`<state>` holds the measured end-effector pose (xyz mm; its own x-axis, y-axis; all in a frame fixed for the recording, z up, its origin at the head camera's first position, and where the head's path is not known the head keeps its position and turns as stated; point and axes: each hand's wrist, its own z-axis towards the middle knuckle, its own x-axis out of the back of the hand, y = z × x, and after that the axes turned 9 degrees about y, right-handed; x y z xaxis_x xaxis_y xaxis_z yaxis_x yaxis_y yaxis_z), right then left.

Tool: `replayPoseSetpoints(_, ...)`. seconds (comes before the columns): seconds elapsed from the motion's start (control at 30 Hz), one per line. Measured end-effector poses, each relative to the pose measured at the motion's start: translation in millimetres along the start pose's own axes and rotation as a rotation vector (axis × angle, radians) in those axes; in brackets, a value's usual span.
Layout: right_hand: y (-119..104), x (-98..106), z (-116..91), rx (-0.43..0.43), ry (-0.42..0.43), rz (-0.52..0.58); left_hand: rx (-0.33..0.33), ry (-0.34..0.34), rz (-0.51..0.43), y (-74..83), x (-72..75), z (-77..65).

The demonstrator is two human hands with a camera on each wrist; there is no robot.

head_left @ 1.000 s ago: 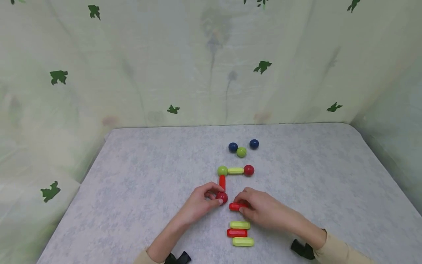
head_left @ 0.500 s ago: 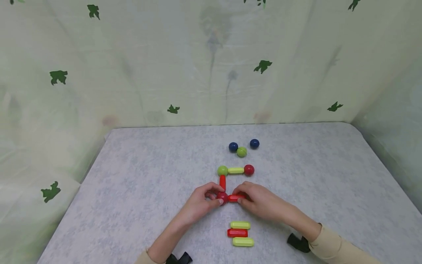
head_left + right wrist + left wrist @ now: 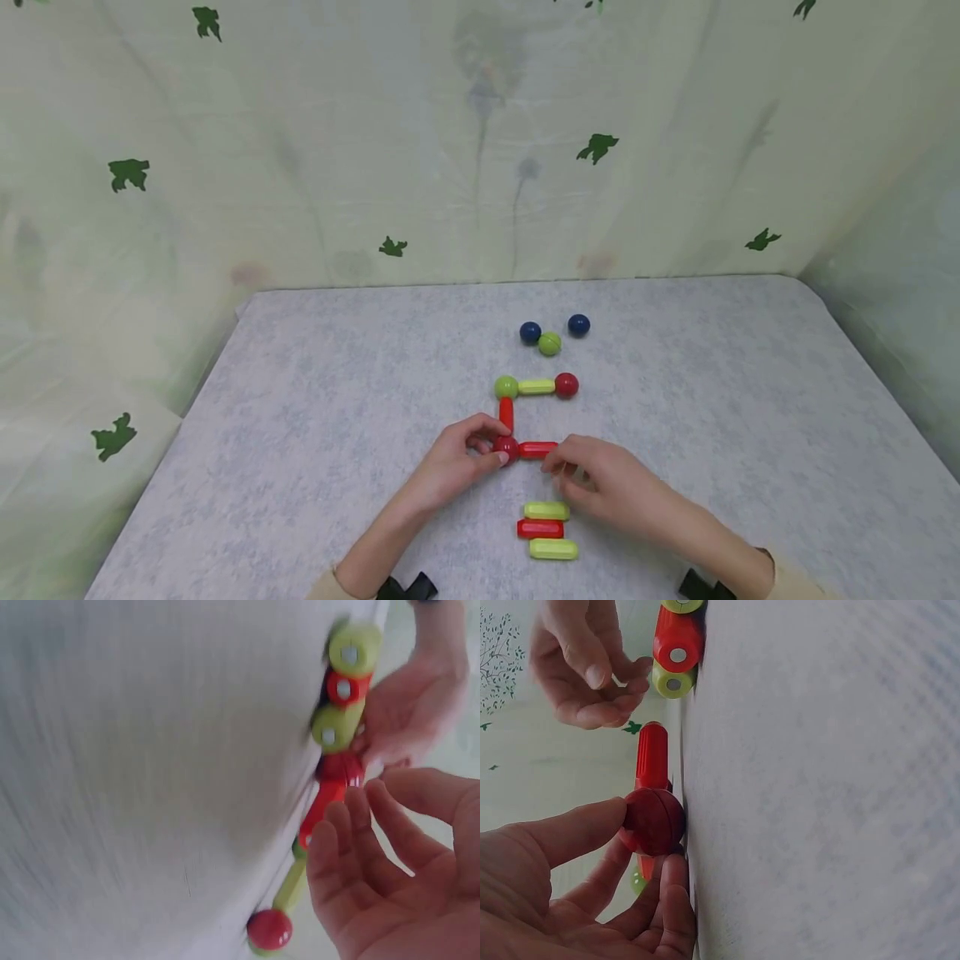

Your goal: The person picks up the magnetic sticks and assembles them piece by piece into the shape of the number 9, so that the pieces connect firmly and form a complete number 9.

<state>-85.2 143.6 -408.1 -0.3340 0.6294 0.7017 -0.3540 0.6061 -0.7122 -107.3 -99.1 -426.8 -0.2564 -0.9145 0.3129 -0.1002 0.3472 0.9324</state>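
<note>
My left hand (image 3: 459, 460) pinches a glossy red ball (image 3: 654, 821) between thumb and fingers, low at the tabletop. From this ball a red rod (image 3: 536, 450) points right, and another red rod (image 3: 506, 412) runs away to a green ball (image 3: 506, 387). A yellow-green rod (image 3: 536, 387) links the green ball to a second red ball (image 3: 566, 385), so the pieces form a bracket shape. Close by the free end of the right-pointing rod is my right hand (image 3: 611, 483). Its fingers are relaxed and hold nothing, as the right wrist view (image 3: 405, 862) confirms.
Nearer me lie three loose rods side by side: a yellow-green rod (image 3: 546, 511), a red rod (image 3: 540, 529) and another yellow-green rod (image 3: 553, 549). Farther back sit two blue balls (image 3: 578, 325) and a loose green ball (image 3: 550, 343). A leaf-printed curtain (image 3: 315, 150) stands behind the table.
My right hand brought a red rod up against the held red ball, then released it and drew back slightly right. My left hand has kept its pinch in place.
</note>
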Motion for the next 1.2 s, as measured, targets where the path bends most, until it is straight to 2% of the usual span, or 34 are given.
replayPoseSetpoints(0.13,-2,-6,-5,0.004,-0.107,-0.036,-0.005,0.007,0.012,-1.4,0.2,0.3)
replayPoseSetpoints(0.23,-2,-10,-6,0.005,-0.150,-0.087,-0.007,0.010,0.024,-2.5,-0.2,1.0)
replayPoseSetpoints(0.53,-4,-14,-7,0.032,-0.156,-0.147,-0.006,0.009,0.018,-3.4,-0.5,2.3)
replayPoseSetpoints(0.7,0,-12,-13,0.018,-0.143,-0.045,0.001,0.007,0.013,-4.3,-0.2,2.4)
replayPoseSetpoints(0.83,7,-3,-19,-0.034,-0.153,0.069,0.007,0.010,0.010,-3.9,-0.8,2.3)
replayPoseSetpoints(1.0,19,9,-18,-0.125,-0.085,0.112,0.008,0.019,0.013,-3.6,-1.3,2.0)
replayPoseSetpoints(1.2,35,17,0,-0.253,0.124,0.156,0.008,0.015,0.010,-3.5,-1.2,1.9)
